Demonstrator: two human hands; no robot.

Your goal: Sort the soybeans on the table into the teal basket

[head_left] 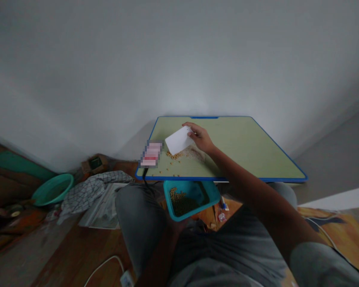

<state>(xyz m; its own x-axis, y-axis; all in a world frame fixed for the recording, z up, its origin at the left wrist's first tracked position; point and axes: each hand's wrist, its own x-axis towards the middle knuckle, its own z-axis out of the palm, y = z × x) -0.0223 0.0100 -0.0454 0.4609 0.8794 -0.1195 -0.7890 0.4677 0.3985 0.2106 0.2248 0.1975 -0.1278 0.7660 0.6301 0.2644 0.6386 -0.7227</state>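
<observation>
My right hand [199, 136] is closed on a white card [178, 140], a thin rounded rectangle tilted over the table. Just under the card's lower edge lie yellow beans or kernels [174, 155], with a pale heap of small grains [194, 154] to their right. My left hand [177, 225], dark and partly hidden, holds the near side of a teal plastic basin [190, 214] below the table's front edge. Inside the basin, yellow kernels [177, 194] sit beside a darker green mass [184, 206] of small grains.
The low table [251, 151] has a pale green top and blue rim, against a wall. A blurred pink-and-white item [151, 154] lies on its left side. A green basin [55, 190], checked cloth [95, 187] and plastic bag [103, 211] are leftward. A white cable [104, 261] crosses the floor.
</observation>
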